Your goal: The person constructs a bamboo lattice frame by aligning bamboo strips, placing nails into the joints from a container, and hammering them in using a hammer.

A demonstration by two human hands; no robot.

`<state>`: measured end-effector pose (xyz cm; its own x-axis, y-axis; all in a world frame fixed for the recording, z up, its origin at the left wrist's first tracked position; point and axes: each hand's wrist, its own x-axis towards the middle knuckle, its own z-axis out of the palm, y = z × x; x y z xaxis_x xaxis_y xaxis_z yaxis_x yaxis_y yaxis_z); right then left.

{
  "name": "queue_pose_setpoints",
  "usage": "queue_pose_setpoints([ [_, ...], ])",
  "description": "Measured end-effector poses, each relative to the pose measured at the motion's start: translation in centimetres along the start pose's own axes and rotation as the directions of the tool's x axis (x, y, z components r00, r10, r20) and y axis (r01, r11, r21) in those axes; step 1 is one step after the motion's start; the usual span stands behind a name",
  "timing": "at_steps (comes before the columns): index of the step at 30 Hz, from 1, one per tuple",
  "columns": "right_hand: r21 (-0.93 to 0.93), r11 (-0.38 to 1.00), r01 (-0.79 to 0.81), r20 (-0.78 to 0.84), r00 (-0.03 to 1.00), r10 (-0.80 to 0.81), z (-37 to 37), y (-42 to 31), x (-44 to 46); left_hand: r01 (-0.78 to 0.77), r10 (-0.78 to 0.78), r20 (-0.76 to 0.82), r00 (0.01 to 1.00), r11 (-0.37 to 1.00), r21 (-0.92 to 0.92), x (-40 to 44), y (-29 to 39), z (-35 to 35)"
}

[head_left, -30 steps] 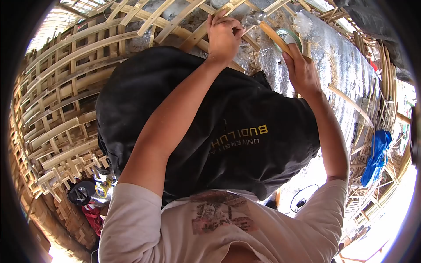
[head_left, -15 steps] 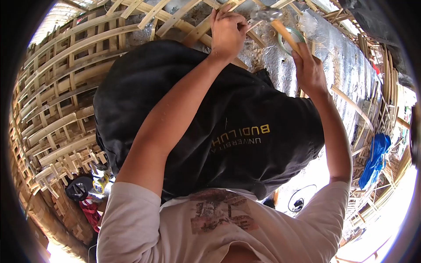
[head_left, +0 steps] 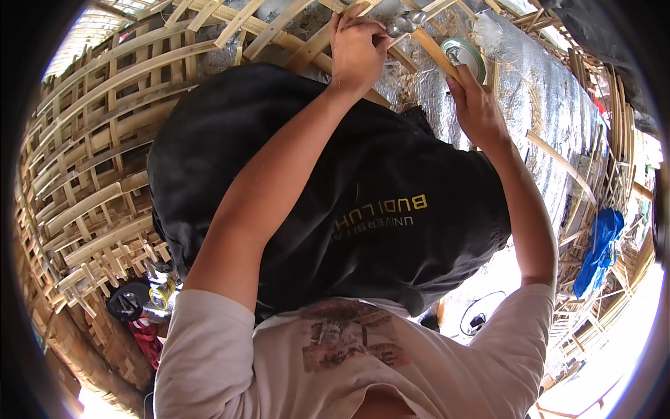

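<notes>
Hammer (head_left: 434,52) over the bamboo lattice (head_left: 312,47), head just beside my left hand (head_left: 357,56), which pinches a slim piece (head_left: 396,41), handle gripped in my right hand (head_left: 480,112); likely tapping step, calling for steady left fingers, square contact.

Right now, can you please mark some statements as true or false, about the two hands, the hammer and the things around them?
1. The right hand holds the hammer by its wooden handle. True.
2. The left hand also grips this handle. False: it is up near the hammer's metal head, off the handle.
3. The black cloth over the lap has some yellow letters. True.
4. The blue cloth is at the left side of the view. False: it is at the right side.
5. The green-rimmed ring is near the hammer's handle. True.
</notes>
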<state>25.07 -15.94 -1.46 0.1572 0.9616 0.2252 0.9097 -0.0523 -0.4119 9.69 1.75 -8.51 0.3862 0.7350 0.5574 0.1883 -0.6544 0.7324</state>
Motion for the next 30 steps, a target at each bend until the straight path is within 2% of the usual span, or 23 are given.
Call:
queue_pose_setpoints([
  [1,0.002,0.999,0.048,-0.027,0.998,-0.048,0.1,-0.2,0.3,-0.018,0.018,-0.008,1.0,1.0,0.0,0.1,0.0,0.0],
  [2,0.076,0.997,-0.011,-0.032,0.999,0.013,0.0,-0.7,0.2,-0.03,0.03,-0.017,0.999,1.0,0.003,0.1,-0.1,-0.1],
  [5,0.052,0.997,-0.061,-0.124,0.99,0.067,-0.1,-1.3,0.3,0.034,-0.031,0.077,0.997,0.999,-0.034,0.2,-0.3,-0.3],
  [6,0.019,0.995,-0.101,-0.099,0.99,0.102,0.4,-0.8,-0.2,0.089,-0.083,0.098,0.992,0.995,-0.053,0.1,0.0,-0.4],
  [9,-0.065,0.989,0.136,-0.045,0.989,-0.139,1.0,0.5,-0.1,-0.067,0.071,-0.066,0.995,0.996,0.059,0.0,0.2,-0.1],
  [10,-0.07,0.977,0.203,-0.077,0.975,-0.208,1.0,0.4,0.1,-0.074,0.076,-0.047,0.996,0.996,0.048,0.4,0.3,-0.2],
  [13,-0.043,0.978,0.205,-0.211,0.955,-0.209,1.3,0.0,-0.1,-0.058,0.058,0.019,0.998,0.998,0.01,0.2,0.5,-0.8],
  [14,0.031,0.998,0.049,-0.143,0.989,-0.045,0.6,-0.4,-0.3,-0.05,0.05,0.045,0.998,0.999,-0.015,0.3,0.4,-1.0],
  [16,-0.189,0.982,0.006,-0.057,0.998,-0.017,1.1,0.1,-0.8,-0.017,0.02,0.065,0.998,0.999,-0.04,0.3,0.1,-0.7],
  [18,-0.086,0.996,0.009,0.016,1.0,-0.007,0.8,-0.1,-0.4,-0.047,0.047,0.008,0.999,0.999,0.006,0.2,0.1,-0.4],
  [21,0.017,0.992,0.129,-0.106,0.986,-0.126,1.0,-0.1,-0.4,-0.073,0.074,-0.036,0.997,0.996,0.044,0.4,0.1,-0.1],
  [26,0.063,0.982,-0.177,-0.112,0.977,0.183,0.0,-1.6,-0.1,-0.007,0.008,0.029,1.0,0.999,-0.044,0.0,-0.5,-0.1],
  [29,-0.088,0.996,-0.033,-0.01,0.999,0.032,0.5,-0.7,-0.3,-0.028,0.028,-0.006,1.0,0.999,0.026,-0.3,-0.4,0.0],
  [30,-0.01,0.999,0.032,-0.072,0.997,-0.032,1.0,-0.4,-0.4,-0.014,0.014,-0.011,1.0,1.0,0.004,-0.3,-0.3,0.1],
])
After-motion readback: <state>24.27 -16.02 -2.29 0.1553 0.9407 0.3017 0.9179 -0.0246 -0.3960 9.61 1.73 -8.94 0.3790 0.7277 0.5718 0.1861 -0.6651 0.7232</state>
